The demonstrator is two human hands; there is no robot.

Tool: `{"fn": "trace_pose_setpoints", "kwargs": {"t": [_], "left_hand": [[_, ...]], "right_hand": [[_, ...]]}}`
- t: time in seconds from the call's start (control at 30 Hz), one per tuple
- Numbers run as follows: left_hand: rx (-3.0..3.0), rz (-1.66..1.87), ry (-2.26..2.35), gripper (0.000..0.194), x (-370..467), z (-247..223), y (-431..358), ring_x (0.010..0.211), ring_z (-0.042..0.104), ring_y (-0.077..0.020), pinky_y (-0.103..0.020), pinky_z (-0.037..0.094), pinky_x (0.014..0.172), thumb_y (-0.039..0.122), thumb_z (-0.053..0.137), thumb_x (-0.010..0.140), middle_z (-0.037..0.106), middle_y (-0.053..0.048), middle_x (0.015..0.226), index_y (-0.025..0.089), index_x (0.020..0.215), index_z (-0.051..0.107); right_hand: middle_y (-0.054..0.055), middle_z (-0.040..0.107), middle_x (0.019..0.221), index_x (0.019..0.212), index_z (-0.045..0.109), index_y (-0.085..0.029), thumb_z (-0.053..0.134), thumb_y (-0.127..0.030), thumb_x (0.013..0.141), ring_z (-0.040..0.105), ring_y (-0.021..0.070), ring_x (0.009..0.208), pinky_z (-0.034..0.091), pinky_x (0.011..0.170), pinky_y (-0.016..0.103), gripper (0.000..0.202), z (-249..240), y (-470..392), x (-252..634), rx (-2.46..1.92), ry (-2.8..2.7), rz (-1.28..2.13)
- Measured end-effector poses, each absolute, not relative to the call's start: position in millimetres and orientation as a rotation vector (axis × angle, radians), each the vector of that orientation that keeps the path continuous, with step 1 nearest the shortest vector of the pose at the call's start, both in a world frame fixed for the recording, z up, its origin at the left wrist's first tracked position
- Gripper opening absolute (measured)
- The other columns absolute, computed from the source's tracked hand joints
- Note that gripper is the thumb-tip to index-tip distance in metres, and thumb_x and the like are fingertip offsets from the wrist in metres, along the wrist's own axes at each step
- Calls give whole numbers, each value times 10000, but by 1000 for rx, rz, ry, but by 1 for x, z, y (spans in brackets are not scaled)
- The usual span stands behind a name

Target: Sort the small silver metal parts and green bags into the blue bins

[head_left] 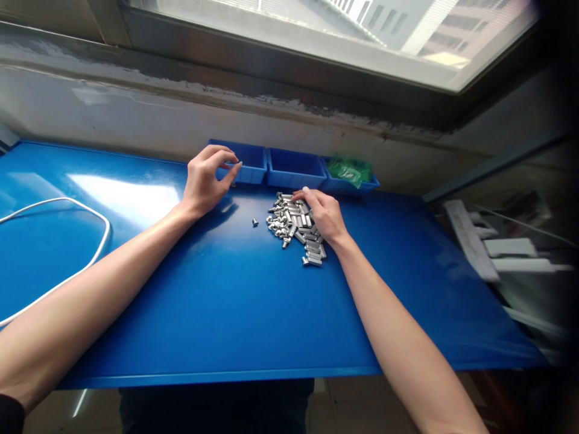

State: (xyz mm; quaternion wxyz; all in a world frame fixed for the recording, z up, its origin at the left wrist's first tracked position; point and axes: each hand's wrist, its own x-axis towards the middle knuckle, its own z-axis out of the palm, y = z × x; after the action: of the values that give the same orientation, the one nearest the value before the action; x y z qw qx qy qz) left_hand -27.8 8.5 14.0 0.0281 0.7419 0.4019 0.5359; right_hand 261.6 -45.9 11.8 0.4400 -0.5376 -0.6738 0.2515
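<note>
Pile of metal screws (278, 224) and cylindrical metal standoffs (313, 246), lying loose on the blue tabletop (235, 301) between the two hands, closer to the right. The screws lie mainly along the left side of the pile, the standoffs mainly in its middle and at its right and near end. The right hand (324, 211) lies over the upper right edge of the pile, its fingers bent and partly open; whether it grips a piece cannot be told. A single screw (255, 222) lies apart, between the pile and the left hand (210, 178). The left hand is raised in front of the left bin (253, 166), thumb and forefinger nearly together; any piece between them cannot be made out. A small metal piece (234, 184) shows just below its fingertips. Beyond the pile, a middle bin (295, 178) and a right bin (350, 188), the latter holding green plastic (350, 170), continue the row. A white cable (102, 238) curves at far left.
</note>
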Motion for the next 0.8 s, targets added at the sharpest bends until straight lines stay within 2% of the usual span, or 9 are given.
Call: {"fn": "trace_pose_setpoints", "kwargs": {"t": [0.13, 0.27, 0.4, 0.67, 0.8], "left_hand": [[2452, 1406, 1411, 161, -29, 13, -1, 880, 671, -199, -351, 567, 828, 298, 632, 969, 711, -63, 965, 188, 973, 750], [2549, 1107, 1524, 214, -33, 4, -5, 1006, 678, -279, -405, 552, 888, 299, 607, 951, 736, -114, 1049, 169, 1003, 769], [2552, 957, 1462, 229, -35, 1, -2, 889, 669, -249, -378, 542, 836, 246, 546, 940, 727, -106, 1005, 174, 1031, 743], [2504, 978, 1223, 129, -28, 6, 0, 737, 620, -195, -330, 499, 711, 213, 577, 866, 678, -52, 839, 191, 912, 696], [2454, 1076, 1319, 116, -27, 9, -5, 763, 636, -202, -343, 516, 748, 229, 614, 853, 694, -49, 855, 200, 922, 703]], "right_hand": [[49, 816, 1048, 862, 822, -247, 534, -632, 1005, 728, 261, 1115, 482, 1042, 378, 501, 12, -46, 261, -1330, -1675, 630], [49, 815, 1053, 860, 815, -246, 528, -621, 1012, 728, 260, 1118, 486, 1041, 377, 497, 13, -47, 261, -1334, -1672, 634], [57, 814, 1062, 862, 812, -243, 523, -629, 1009, 726, 262, 1126, 481, 1053, 383, 505, 13, -47, 261, -1338, -1675, 637], [57, 816, 1077, 862, 809, -252, 521, -697, 982, 726, 271, 1132, 481, 1078, 413, 544, 11, -46, 263, -1344, -1677, 642], [56, 816, 1080, 862, 809, -254, 518, -702, 981, 723, 271, 1137, 481, 1082, 415, 547, 12, -46, 263, -1343, -1679, 639]]}}
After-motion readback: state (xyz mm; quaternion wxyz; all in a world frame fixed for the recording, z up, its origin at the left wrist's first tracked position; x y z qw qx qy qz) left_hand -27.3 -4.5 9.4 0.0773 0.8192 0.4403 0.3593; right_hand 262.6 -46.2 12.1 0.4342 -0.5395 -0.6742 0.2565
